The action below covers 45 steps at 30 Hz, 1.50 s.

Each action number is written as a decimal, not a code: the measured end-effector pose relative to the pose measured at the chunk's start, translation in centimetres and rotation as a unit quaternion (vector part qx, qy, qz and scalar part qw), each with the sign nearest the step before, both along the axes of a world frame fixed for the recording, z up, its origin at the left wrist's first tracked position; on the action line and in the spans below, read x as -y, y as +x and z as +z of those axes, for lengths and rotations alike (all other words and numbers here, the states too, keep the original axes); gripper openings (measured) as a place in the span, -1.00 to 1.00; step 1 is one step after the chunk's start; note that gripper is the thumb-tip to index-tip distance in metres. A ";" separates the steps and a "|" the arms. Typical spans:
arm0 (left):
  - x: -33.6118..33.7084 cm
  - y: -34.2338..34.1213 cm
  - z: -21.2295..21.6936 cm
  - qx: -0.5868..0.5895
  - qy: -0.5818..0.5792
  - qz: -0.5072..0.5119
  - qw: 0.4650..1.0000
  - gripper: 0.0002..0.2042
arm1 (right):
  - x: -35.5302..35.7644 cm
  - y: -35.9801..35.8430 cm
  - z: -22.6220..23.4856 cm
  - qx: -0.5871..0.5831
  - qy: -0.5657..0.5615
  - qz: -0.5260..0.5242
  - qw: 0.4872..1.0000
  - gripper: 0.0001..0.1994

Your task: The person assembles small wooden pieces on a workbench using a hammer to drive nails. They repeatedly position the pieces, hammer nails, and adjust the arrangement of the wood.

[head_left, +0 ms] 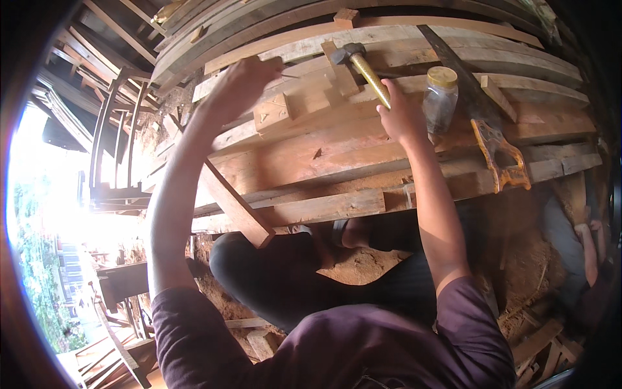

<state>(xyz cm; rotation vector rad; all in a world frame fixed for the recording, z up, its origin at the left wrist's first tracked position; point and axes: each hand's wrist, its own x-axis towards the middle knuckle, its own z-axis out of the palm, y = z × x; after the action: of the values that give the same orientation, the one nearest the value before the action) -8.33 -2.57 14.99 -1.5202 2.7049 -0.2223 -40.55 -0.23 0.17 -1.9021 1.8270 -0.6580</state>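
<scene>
My right hand [403, 115] is closed round the lower end of a hammer's yellow handle [370, 79]. The dark hammer head [348, 53] rests over a short wooden strip [341, 69]. Farther left, my left hand [243, 83] is raised above the planks, somewhat blurred, its fingers pinched together. From them sticks out a thin nail [290, 76]. Just below and right of that hand lies a small wooden block [273, 113] with marks on its face, beside a blurred pale wood piece [310, 98].
Right of the hammer stands a clear jar [440, 107] with a yellow lid. A handsaw [499, 155] with an orange handle lies beyond it. Stacked planks [311, 155] form the work surface; one loose board [236, 204] juts toward my knee. Another person's arm [588, 253] shows at far right.
</scene>
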 end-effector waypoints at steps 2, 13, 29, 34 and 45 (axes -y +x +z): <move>1.8 2.8 0.1 -0.011 -0.041 -0.009 0.999 -0.84 | 0.0 0.0 -0.2 0.001 -0.001 0.001 1.000 -0.35; 11.7 3.7 -9.1 -0.042 0.133 0.045 0.989 -0.72 | 0.3 -0.2 -0.7 -0.038 -0.013 0.010 0.999 -0.34; 11.7 1.7 -9.4 -0.002 0.080 0.186 0.979 -0.52 | -0.2 0.1 0.1 -0.052 -0.013 0.011 0.999 -0.33; 9.8 1.2 -12.1 -0.118 0.123 0.228 0.959 -0.42 | -0.4 0.2 0.0 -0.059 -0.025 0.013 0.998 -0.33; 11.7 1.7 -11.9 -0.115 0.106 0.172 0.973 -0.82 | 0.4 -0.1 -1.4 -0.096 -0.053 -0.008 0.994 -0.33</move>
<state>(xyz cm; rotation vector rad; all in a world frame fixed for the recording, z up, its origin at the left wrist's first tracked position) -6.63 -14.28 3.09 -2.0093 2.4557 0.2585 -40.63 -0.62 -1.22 -2.0849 1.9604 -0.6054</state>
